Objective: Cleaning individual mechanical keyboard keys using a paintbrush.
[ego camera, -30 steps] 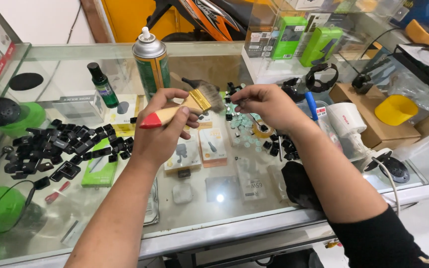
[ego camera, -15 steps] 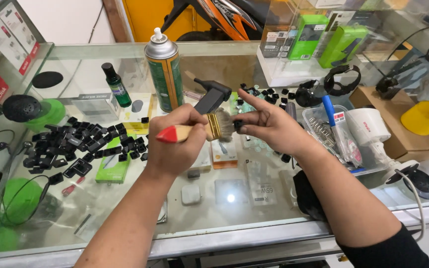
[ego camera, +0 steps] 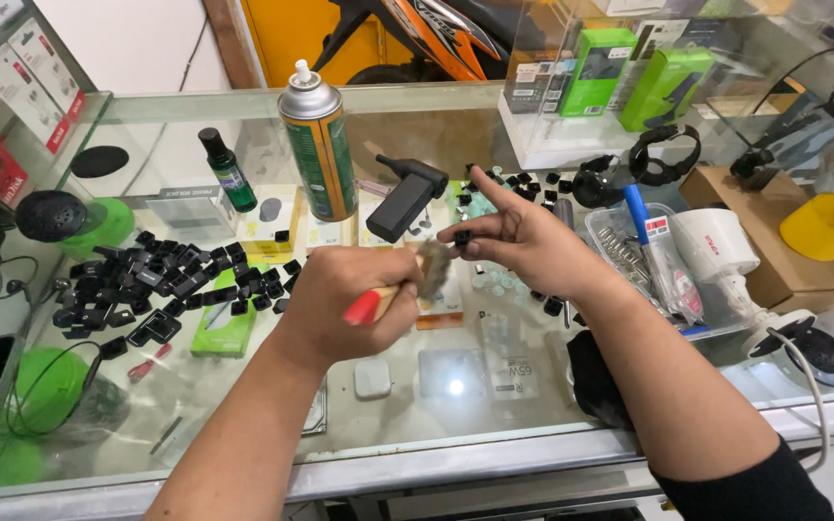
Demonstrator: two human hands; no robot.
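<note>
My left hand grips a small paintbrush with a wooden handle and a red tip; its bristles are blurred and sit against a small black keycap. My right hand pinches that keycap between thumb and fingers, index finger stretched out. Both hands hover over a glass counter. A heap of black keycaps lies to the left of my left hand.
A green spray can, a small dark bottle and a black handheld blower stand behind the hands. More loose keycaps lie at the back. A white camera, a yellow cup and cardboard boxes sit to the right.
The brush has swung down from a raised, level hold to the keycap and now blurs with motion. My right hand has drawn in toward the left hand, holding the keycap.
</note>
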